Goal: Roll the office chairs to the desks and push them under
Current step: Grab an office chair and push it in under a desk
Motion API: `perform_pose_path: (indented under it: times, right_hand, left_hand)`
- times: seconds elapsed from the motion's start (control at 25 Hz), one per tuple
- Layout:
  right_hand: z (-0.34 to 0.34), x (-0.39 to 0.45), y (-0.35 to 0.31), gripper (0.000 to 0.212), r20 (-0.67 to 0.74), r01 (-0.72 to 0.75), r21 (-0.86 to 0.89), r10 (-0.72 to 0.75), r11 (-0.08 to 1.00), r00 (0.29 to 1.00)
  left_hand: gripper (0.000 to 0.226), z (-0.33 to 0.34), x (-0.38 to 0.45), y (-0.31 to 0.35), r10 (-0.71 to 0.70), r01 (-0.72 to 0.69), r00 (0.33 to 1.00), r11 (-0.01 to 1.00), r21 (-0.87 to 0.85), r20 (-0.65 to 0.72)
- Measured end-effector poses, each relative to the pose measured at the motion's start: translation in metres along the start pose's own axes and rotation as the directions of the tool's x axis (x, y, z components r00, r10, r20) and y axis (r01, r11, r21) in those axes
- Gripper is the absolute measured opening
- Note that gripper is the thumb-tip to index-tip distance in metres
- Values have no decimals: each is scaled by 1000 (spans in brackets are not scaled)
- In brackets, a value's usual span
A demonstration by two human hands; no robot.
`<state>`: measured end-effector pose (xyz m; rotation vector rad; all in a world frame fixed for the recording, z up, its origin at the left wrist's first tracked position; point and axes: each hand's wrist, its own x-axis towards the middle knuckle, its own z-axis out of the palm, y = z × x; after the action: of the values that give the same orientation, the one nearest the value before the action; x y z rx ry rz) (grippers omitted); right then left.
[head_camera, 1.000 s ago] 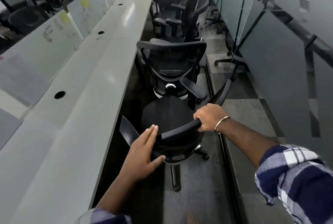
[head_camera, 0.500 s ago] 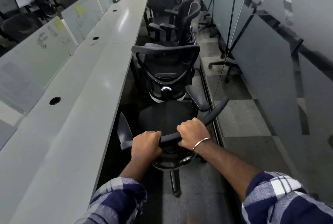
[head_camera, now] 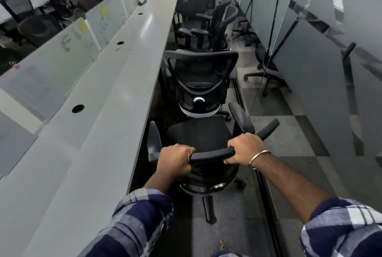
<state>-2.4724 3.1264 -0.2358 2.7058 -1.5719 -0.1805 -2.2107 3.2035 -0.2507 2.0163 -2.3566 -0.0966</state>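
Note:
A black office chair (head_camera: 198, 134) stands right in front of me, its seat beside the edge of the long grey desk (head_camera: 99, 132). My left hand (head_camera: 175, 161) grips the top rail of the chair's backrest on its left part. My right hand (head_camera: 246, 147) grips the same rail further right. The chair's left armrest sits close to the desk edge. Its base and one castor leg show on the floor below the rail.
A second black mesh chair (head_camera: 200, 79) stands just ahead, with more chairs (head_camera: 206, 27) in a row beyond it. A glass partition wall (head_camera: 310, 60) lines the right side of the narrow aisle. Low dividers (head_camera: 62, 60) run along the desk's far side.
My left hand went from open beside the backrest rail to gripping it. The view has moved forward along the desk and the chair has turned a little.

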Motion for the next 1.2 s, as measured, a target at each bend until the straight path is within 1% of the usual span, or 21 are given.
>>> perform_pose_path:
  times: [0.08, 0.24, 0.36, 0.6, 0.68, 0.8, 0.88, 1.0, 1.12, 1.2]
  right_hand:
    - [2, -5, -14, 53, -22, -35, -18, 34, 999, 999]
    - [-2, -17, -38, 48, -14, -110, -9, 110, 994, 994]
    - [-5, -23, -55, 47, 5, -148, -5, 148, 989, 989]
    - [-3, -46, -94, 46, -30, -214, 46, 216, 976, 976]
    - [3, -58, -108, 44, -68, -199, 85, 205, 976, 976]
    - [9, -79, -130, 42, -119, -163, 120, 177, 979, 977]
    - [11, -91, -142, 42, -122, -140, 116, 154, 983, 980]
    - [11, -112, -154, 43, -106, -101, 110, 113, 989, 988]
    - [10, -135, -165, 44, -57, -76, 124, 84, 989, 995]
    - [10, -151, -172, 44, -65, -57, 113, 65, 992, 996]
  left_hand:
    - [18, 4, -6, 3, -24, 24, 999, 1000, 0, -38]
    - [11, 11, -25, 2, -91, 92, 990, 996, 6, -103]
    - [21, 5, -32, -4, -83, 82, 994, 997, -9, -68]
    - [47, -8, -60, -27, -18, 18, 1000, 999, -28, 8]
    - [57, -8, -73, -33, -8, 9, 1000, 999, -36, 5]
    - [78, -5, -98, -42, -13, 13, 1000, 1000, -26, 3]
    - [88, -5, -112, -48, -25, 26, 999, 1000, -16, 42]
    - [95, -11, -136, -47, -35, 33, 995, 999, 22, 94]
    - [99, -15, -164, -37, -72, 67, 992, 997, 49, 100]
    - [109, -13, -189, -25, -124, 121, 987, 992, 39, 102]
